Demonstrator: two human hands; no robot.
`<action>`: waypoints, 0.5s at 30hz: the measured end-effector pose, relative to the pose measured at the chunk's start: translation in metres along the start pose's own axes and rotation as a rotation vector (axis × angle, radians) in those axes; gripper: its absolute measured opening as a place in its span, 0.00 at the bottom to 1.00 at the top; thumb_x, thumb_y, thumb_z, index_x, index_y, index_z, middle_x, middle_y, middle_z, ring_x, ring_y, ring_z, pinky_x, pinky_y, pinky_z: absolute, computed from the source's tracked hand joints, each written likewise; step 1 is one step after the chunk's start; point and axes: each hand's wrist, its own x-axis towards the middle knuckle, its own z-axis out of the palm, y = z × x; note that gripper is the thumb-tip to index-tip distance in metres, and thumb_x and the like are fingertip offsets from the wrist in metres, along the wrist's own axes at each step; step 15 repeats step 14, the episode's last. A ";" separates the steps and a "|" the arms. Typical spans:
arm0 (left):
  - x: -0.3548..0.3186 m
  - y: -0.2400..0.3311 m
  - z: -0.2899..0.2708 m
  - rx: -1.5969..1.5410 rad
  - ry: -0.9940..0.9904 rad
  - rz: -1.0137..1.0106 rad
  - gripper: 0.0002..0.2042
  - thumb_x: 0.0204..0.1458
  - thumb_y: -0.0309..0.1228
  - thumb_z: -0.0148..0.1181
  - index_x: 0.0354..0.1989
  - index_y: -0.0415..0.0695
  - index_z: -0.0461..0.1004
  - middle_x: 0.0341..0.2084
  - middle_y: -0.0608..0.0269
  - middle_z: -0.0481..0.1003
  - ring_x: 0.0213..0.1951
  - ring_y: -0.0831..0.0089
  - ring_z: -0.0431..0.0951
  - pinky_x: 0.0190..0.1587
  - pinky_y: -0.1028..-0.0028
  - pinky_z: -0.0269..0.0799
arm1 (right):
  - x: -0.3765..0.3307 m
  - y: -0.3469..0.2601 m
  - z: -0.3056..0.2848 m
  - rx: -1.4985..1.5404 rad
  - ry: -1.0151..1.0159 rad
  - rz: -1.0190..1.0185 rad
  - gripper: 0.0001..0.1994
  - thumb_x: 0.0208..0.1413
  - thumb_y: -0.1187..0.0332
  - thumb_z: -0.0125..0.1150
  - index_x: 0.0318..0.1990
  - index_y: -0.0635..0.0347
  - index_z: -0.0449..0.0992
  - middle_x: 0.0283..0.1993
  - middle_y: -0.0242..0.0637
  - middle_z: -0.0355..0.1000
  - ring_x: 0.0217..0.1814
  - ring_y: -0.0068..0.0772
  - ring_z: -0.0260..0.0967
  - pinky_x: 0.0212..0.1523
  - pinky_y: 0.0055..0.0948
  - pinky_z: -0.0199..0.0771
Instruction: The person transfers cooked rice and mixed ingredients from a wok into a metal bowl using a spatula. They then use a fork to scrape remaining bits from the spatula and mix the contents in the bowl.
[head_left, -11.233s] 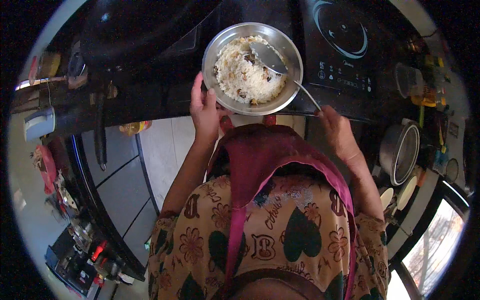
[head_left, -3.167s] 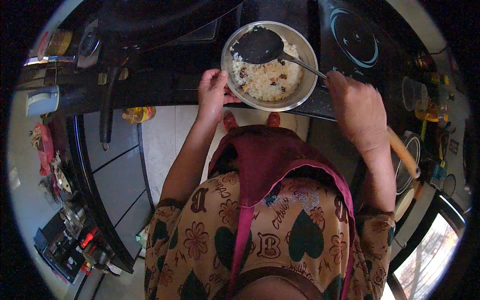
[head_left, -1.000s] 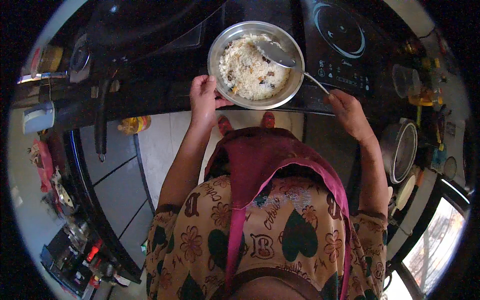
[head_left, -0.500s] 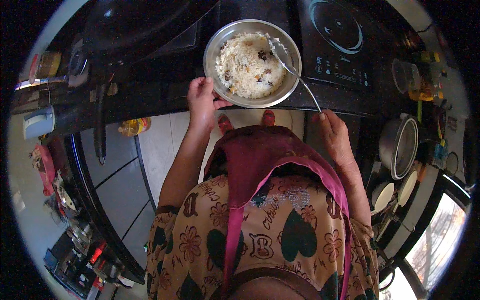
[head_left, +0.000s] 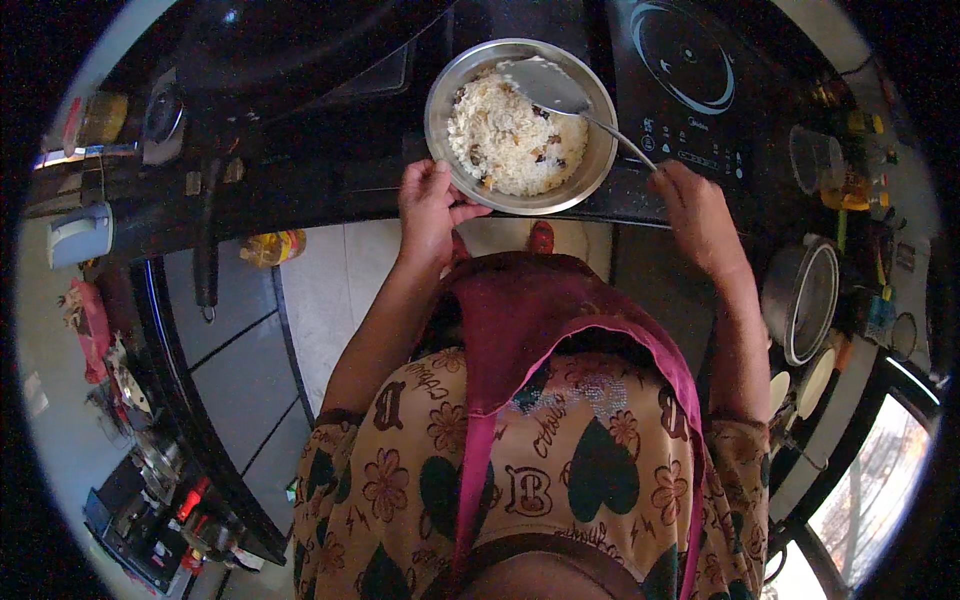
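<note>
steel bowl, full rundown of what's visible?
The steel bowl is round, shiny metal with a rolled rim, upright at the front edge of the dark counter. It holds a mound of whitish rice with dark bits, heaped toward its left and centre. The left hand grips its near rim. A metal spoon, held by the right hand, rests inside at the far right.

Steel bowl (head_left: pixel 520 125) of rice, spoon (head_left: pixel 560 92)

Left hand (head_left: pixel 432 203) curled in a grip, right hand (head_left: pixel 695 207) closed, both forearms extended forward
</note>
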 end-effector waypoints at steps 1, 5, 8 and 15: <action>0.000 -0.001 -0.001 -0.013 -0.001 0.000 0.13 0.60 0.36 0.47 0.45 0.39 0.59 0.33 0.53 0.70 0.32 0.64 0.76 0.29 0.63 0.80 | 0.009 -0.002 -0.004 -0.023 -0.034 -0.011 0.10 0.60 0.67 0.47 0.34 0.65 0.71 0.29 0.50 0.71 0.33 0.50 0.70 0.34 0.37 0.68; 0.004 -0.005 -0.006 0.000 -0.025 0.007 0.14 0.60 0.36 0.47 0.46 0.39 0.59 0.35 0.52 0.71 0.33 0.63 0.77 0.31 0.62 0.80 | 0.030 -0.002 -0.005 -0.040 -0.111 -0.063 0.11 0.59 0.66 0.47 0.34 0.65 0.71 0.27 0.48 0.70 0.30 0.47 0.70 0.33 0.35 0.68; 0.005 -0.006 -0.008 0.030 -0.012 -0.016 0.16 0.59 0.37 0.48 0.49 0.40 0.59 0.41 0.51 0.71 0.38 0.60 0.77 0.32 0.60 0.80 | 0.027 -0.007 -0.014 0.015 -0.137 -0.045 0.11 0.59 0.66 0.48 0.34 0.64 0.72 0.28 0.49 0.71 0.31 0.48 0.70 0.34 0.37 0.69; 0.006 -0.006 -0.011 0.052 -0.037 -0.008 0.16 0.59 0.37 0.48 0.48 0.40 0.60 0.40 0.51 0.71 0.37 0.60 0.77 0.32 0.60 0.80 | 0.032 -0.006 -0.020 -0.097 -0.136 -0.091 0.13 0.61 0.63 0.47 0.34 0.63 0.73 0.30 0.46 0.73 0.35 0.40 0.73 0.37 0.33 0.68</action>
